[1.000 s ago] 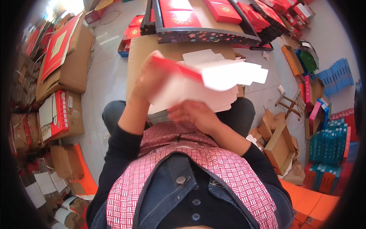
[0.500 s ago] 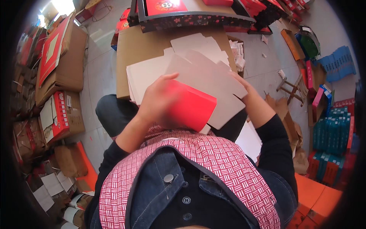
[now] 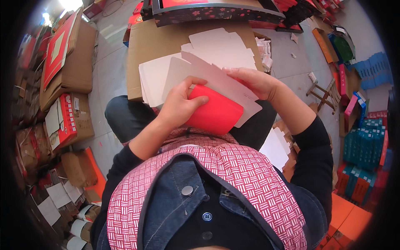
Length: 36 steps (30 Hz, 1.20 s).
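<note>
A cardboard blank (image 3: 216, 79), pale inside and red on its folded-over side, rests above my lap. My left hand (image 3: 181, 102) grips it at the left, thumb lying on the red panel (image 3: 216, 109) and fingers curled round its edge. Along the far right edge of the blank lies my right hand (image 3: 252, 81), its fingers stretched out flat against the card, with the fingertips near the middle. Beyond the hands, more flat pale blanks (image 3: 221, 43) with cut tabs lie spread on a brown carton (image 3: 154, 39).
A dark flower-patterned tray (image 3: 216, 16) stands on the carton's far end. Brown cartons (image 3: 81, 62) are stacked at left. On the right are a small wooden stool (image 3: 323, 93), teal boxes (image 3: 364, 139) and orange boxes (image 3: 350, 216). A white blank (image 3: 275, 148) lies beside my right leg.
My right hand has moved from the blank's right end up and left along its far edge. The blank has tilted up and its red panel has shifted slightly right. My left thumb now lies on red.
</note>
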Tool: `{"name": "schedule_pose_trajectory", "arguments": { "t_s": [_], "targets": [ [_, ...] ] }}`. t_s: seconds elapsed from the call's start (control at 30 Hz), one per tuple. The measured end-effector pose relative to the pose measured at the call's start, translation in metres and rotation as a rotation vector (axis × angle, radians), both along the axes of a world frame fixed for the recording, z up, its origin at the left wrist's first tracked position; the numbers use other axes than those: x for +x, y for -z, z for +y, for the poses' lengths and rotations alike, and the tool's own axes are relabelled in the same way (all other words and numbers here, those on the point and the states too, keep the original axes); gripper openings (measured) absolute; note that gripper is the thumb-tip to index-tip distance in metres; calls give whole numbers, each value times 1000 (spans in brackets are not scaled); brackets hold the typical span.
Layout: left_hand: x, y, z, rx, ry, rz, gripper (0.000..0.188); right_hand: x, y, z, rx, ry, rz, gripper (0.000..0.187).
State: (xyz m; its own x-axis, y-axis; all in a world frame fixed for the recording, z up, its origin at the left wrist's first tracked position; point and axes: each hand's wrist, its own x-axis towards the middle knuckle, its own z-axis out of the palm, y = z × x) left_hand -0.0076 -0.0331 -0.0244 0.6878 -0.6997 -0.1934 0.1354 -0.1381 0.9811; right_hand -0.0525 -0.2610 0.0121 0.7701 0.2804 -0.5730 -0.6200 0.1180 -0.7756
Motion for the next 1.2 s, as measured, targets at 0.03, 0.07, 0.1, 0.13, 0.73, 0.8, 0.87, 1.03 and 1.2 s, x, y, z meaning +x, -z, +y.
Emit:
{"name": "schedule_pose_trajectory", "arguments": {
  "t_s": [0.03, 0.07, 0.1, 0.13, 0.73, 0.8, 0.87, 1.03, 1.2],
  "targets": [
    [1, -1, 0, 0, 7, 2, 35, 4, 3, -3, -41, -92, -12, 49],
    [2, -2, 0, -1, 16, 5, 35, 4, 3, -4, -88, -135, -8, 48],
    [2, -2, 0, 14, 18, -2, 34, 7, -3, -1, -133, -181, -4, 46],
    [2, -2, 1, 29, 22, -8, 34, 9, -9, 1, -178, -226, 0, 45],
    [9, 7, 2, -56, -47, 115, 34, 12, -12, 26, -500, -287, -346, 38],
    [10, 10, 2, -44, -43, 105, 34, 11, -9, 29, -540, -302, -377, 40],
    [10, 12, 0, -9, -48, 38, 34, 11, -10, 32, -621, -348, -393, 41],
    [9, 13, -1, -31, -47, 36, 34, 19, -9, 33, -748, -409, -366, 41],
    [12, -6, 15, -69, -32, 121, 38, 8, -1, 14, -405, -207, -478, 47]
  ]
}}
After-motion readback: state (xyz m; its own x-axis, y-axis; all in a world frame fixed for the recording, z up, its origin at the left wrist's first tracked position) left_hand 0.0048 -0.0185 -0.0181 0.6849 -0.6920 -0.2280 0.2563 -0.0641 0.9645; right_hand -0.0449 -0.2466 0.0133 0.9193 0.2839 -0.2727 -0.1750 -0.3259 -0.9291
